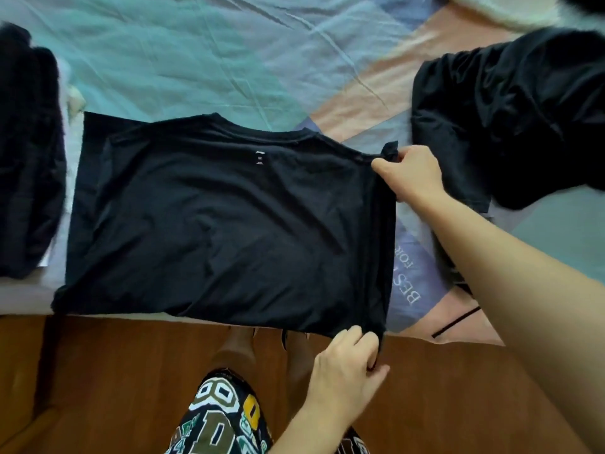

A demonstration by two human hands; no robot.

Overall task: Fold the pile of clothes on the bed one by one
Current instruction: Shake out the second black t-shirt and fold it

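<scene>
A black T-shirt point(222, 217) lies spread flat on the bed, collar away from me, its hem hanging over the near bed edge. My right hand point(409, 175) pinches its right shoulder where the sleeve bunches. At the near edge my left hand point(347, 362) pinches the shirt's lower right corner. A heap of loose black clothes point(510, 119) lies to the right on the bed. At the far left sits another dark stack of clothes point(26, 152).
The bed sheet point(203, 60) is pale green with pink and lilac patches. White and black fluffy fabric point(510, 11) lies at the top right corner. Brown wooden floor point(114, 381) runs along the near bed edge, where my patterned shorts and legs show.
</scene>
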